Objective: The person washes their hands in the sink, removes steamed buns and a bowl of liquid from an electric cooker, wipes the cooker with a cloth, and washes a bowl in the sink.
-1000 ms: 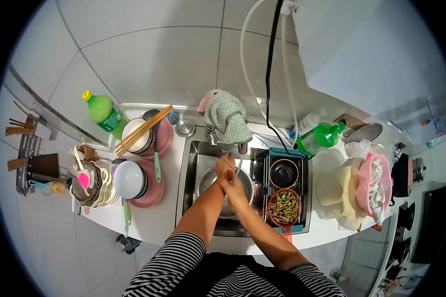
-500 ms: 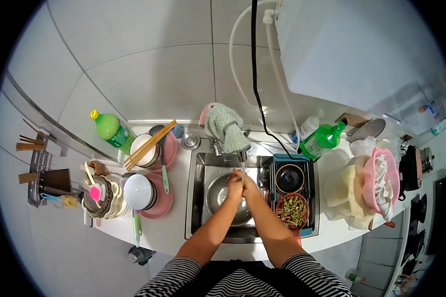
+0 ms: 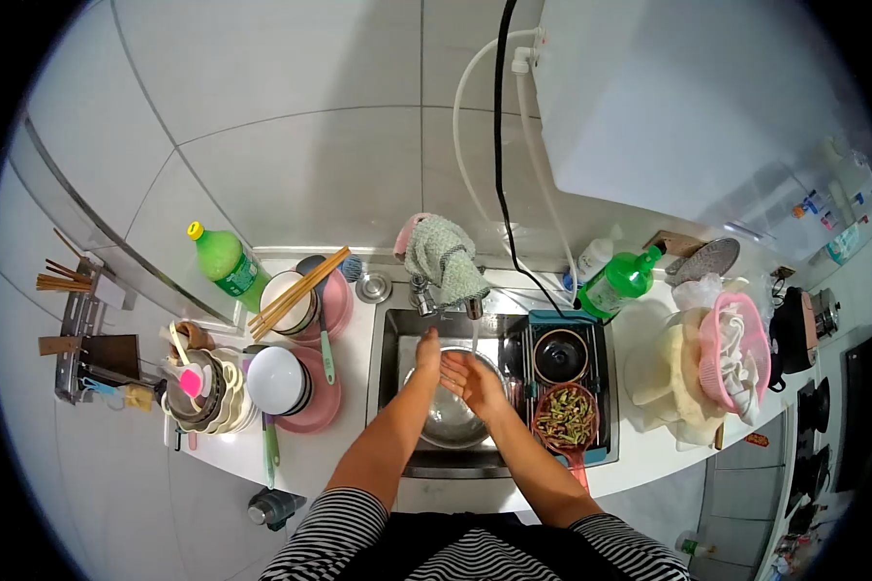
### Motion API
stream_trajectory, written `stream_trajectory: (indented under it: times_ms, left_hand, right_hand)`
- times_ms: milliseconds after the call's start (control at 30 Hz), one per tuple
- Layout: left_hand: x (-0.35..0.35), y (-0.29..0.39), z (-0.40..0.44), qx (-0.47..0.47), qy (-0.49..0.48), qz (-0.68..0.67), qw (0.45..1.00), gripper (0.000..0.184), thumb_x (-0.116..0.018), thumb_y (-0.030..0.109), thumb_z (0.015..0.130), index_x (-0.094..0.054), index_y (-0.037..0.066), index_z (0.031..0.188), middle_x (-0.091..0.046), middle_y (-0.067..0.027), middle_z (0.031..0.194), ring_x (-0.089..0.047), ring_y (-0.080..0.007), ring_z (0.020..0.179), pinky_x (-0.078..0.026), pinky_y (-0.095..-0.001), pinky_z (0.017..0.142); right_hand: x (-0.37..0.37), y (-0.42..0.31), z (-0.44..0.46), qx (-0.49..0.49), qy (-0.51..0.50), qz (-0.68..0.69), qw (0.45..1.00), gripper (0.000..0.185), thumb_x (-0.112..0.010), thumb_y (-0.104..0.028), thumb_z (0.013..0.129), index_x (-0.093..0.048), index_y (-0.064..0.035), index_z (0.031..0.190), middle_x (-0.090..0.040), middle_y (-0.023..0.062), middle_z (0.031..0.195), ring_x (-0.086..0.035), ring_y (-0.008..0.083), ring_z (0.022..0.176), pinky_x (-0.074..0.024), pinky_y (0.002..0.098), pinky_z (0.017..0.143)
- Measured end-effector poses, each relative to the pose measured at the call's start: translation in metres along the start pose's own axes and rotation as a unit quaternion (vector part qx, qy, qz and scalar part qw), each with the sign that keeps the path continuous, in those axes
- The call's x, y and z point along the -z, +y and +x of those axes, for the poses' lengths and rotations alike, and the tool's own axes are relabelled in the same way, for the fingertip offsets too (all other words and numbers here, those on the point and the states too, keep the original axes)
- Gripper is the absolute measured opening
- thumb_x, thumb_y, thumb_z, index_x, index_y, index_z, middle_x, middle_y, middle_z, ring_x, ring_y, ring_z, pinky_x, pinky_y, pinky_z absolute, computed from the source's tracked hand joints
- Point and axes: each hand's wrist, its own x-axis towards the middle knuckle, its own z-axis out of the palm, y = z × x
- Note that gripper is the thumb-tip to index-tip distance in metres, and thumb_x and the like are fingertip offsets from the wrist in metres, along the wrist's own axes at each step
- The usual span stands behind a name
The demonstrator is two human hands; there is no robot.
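My left hand [image 3: 428, 351] is raised over the left side of the sink [image 3: 389, 339], seen edge-on, with its fingers largely hidden. Close beside it, my right hand [image 3: 467, 376] has its palm up and its fingers stretched out, holding nothing. Water [image 3: 475, 334] runs from the faucet [image 3: 474, 308] down by my right hand. Under both hands a round metal basin [image 3: 452, 421] stands in the sink. A green cloth [image 3: 443, 257] hangs over the faucet.
Right of the basin, a rack holds a black bowl [image 3: 560, 356] and a strainer of green pieces [image 3: 565, 418]. Bowls [image 3: 277, 380], pink plates [image 3: 322, 392] and chopsticks [image 3: 300, 293] stand left. Green bottles [image 3: 231, 266] [image 3: 622, 283] flank the sink; a pink basket [image 3: 713, 353] is far right.
My hands, clasped together before, have moved apart. The left has shifted left and up, and the right has turned palm up with its fingers spread. The view has shifted slightly.
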Motion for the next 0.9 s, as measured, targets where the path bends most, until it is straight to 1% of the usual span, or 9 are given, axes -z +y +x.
stream_trajectory:
  times_ms: [67, 200, 267, 467, 500, 633, 700, 800, 900]
  left_hand:
    - [0.006, -0.016, 0.08, -0.264, -0.058, -0.043, 0.962, 0.039, -0.04, 0.035, 0.096, -0.058, 0.003, 0.109, -0.066, -0.0104, 0.092, -0.064, -0.0327, 0.078, -0.048, -0.0418, 0.076]
    - [-0.012, 0.004, 0.095, -0.423, -0.058, 0.061, 0.902, 0.034, -0.039, 0.03, 0.095, -0.061, 0.005, 0.105, -0.066, -0.0052, 0.083, -0.065, -0.0293, 0.079, -0.05, -0.0384, 0.071]
    - [-0.018, 0.017, 0.113, -0.432, 0.189, 0.471, 0.746, 0.032, -0.037, 0.023, 0.094, -0.059, 0.004, 0.107, -0.065, -0.0108, 0.103, -0.064, -0.0311, 0.089, -0.05, -0.0398, 0.075]
    - [-0.026, 0.045, 0.076, -0.378, 0.041, 0.361, 0.851, 0.048, -0.034, 0.028, 0.094, -0.038, 0.001, 0.134, -0.037, -0.0208, 0.141, -0.04, -0.0336, 0.126, -0.035, -0.0409, 0.103]
    - [-0.025, 0.045, 0.077, -0.371, 0.023, 0.351, 0.859, 0.051, -0.034, 0.03, 0.094, -0.037, 0.001, 0.136, -0.036, -0.0218, 0.141, -0.037, -0.0335, 0.129, -0.033, -0.0404, 0.105]
    - [-0.013, 0.042, 0.111, -0.37, -0.047, 0.347, 0.86, 0.048, -0.045, 0.035, 0.093, -0.05, 0.001, 0.126, -0.052, -0.015, 0.129, -0.052, -0.024, 0.116, -0.043, -0.0349, 0.091]
    - [-0.006, 0.018, 0.06, -0.367, -0.039, 0.329, 0.869, 0.052, -0.041, 0.043, 0.092, -0.058, -0.002, 0.113, -0.06, -0.0158, 0.116, -0.054, -0.0315, 0.107, -0.039, -0.0369, 0.095]
    - [0.015, -0.06, 0.074, -0.253, -0.118, 0.142, 0.95, 0.068, -0.039, 0.056, 0.092, -0.038, 0.007, 0.139, -0.039, -0.0104, 0.143, -0.035, -0.0268, 0.132, -0.027, -0.0382, 0.106]
    - [0.018, -0.113, -0.003, -0.141, -0.105, 0.112, 0.978, 0.073, -0.038, 0.064, 0.089, -0.036, 0.011, 0.14, -0.035, -0.0115, 0.145, -0.027, -0.0293, 0.136, -0.015, -0.0548, 0.108]
  right_hand:
    - [0.014, -0.008, 0.015, 0.027, 0.058, 0.061, 0.996, 0.037, -0.043, -0.033, 0.097, -0.054, -0.0001, 0.109, -0.06, 0.0135, 0.106, -0.059, 0.026, 0.1, -0.0475, 0.0408, 0.089]
    - [0.01, -0.024, 0.046, -0.012, 0.124, 0.073, 0.99, 0.03, -0.043, -0.03, 0.097, -0.046, -0.0086, 0.077, -0.044, 0.0041, 0.065, -0.041, 0.0185, 0.05, -0.0503, 0.0402, 0.068]
    - [0.004, -0.019, 0.047, -0.005, 0.148, 0.049, 0.988, 0.029, -0.042, -0.028, 0.097, -0.043, -0.0106, 0.074, -0.038, 0.0022, 0.062, -0.03, 0.0158, 0.045, -0.0475, 0.0388, 0.061]
    - [0.017, -0.014, 0.021, -0.086, 0.118, -0.081, 0.986, 0.015, -0.047, -0.02, 0.095, -0.051, -0.0074, 0.102, -0.054, 0.0115, 0.094, -0.057, 0.0279, 0.082, -0.0512, 0.0493, 0.076]
    - [0.019, -0.018, 0.008, -0.079, 0.076, -0.135, 0.985, 0.032, -0.052, -0.022, 0.092, -0.046, -0.0089, 0.121, -0.046, 0.0162, 0.124, -0.05, 0.0362, 0.112, -0.0451, 0.0543, 0.09]
    - [0.017, -0.03, -0.017, -0.084, 0.086, -0.247, 0.961, 0.045, -0.054, -0.03, 0.091, -0.042, -0.0168, 0.132, -0.026, 0.0098, 0.149, -0.018, 0.0369, 0.138, -0.0265, 0.0608, 0.101]
    - [0.014, -0.025, -0.02, -0.069, 0.127, -0.254, 0.956, 0.047, -0.054, -0.034, 0.09, -0.042, -0.0169, 0.133, -0.027, 0.0095, 0.148, -0.019, 0.036, 0.137, -0.0252, 0.0613, 0.101]
    - [0.086, 0.036, 0.043, 0.051, 0.148, -0.302, 0.94, 0.061, -0.056, -0.045, 0.086, -0.038, -0.0192, 0.139, -0.032, 0.0109, 0.146, -0.023, 0.0341, 0.137, -0.0203, 0.0652, 0.1]
    - [0.032, 0.025, -0.018, -0.025, 0.174, -0.329, 0.928, 0.065, -0.058, -0.045, 0.084, -0.043, -0.008, 0.135, -0.041, 0.0151, 0.14, -0.034, 0.0308, 0.131, -0.0302, 0.0488, 0.102]
